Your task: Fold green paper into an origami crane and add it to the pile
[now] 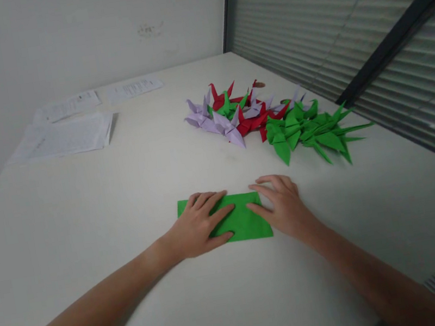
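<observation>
A green sheet of paper [247, 224], folded into a rectangle, lies flat on the white table in front of me. Spread across its left half, my left hand [204, 223] presses it down with fingers apart and nothing gripped. My right hand [282, 205] is at the paper's right end, thumb and fingers apart and curved, the thumb tip over or touching the right edge. Part of the paper's left side is hidden under my left hand.
Beyond my right hand lies a pile of folded paper cranes: green ones [298, 128], red ones [254, 121] and lilac ones [202, 118]. Printed sheets [67, 137] lie at the table's back left. A wall is behind; window blinds [322, 19] border the right side.
</observation>
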`<action>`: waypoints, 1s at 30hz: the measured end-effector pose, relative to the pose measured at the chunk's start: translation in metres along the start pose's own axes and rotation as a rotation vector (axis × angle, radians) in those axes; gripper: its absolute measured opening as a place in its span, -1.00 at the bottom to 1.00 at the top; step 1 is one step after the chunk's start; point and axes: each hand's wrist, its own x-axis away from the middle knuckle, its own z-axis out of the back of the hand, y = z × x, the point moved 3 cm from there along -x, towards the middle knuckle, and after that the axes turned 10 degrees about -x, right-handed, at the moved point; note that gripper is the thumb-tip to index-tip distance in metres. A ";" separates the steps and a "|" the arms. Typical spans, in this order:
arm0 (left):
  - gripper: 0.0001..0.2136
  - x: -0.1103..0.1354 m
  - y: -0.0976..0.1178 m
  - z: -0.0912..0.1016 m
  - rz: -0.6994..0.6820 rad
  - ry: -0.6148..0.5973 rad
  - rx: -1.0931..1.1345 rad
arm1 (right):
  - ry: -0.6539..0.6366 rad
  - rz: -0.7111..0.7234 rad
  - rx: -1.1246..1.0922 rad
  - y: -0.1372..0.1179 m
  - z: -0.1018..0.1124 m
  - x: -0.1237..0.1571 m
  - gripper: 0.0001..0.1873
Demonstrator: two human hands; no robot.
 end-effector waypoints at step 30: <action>-0.50 -0.007 -0.005 0.004 0.197 -0.003 0.175 | -0.263 -0.059 -0.281 -0.020 0.004 -0.012 -0.87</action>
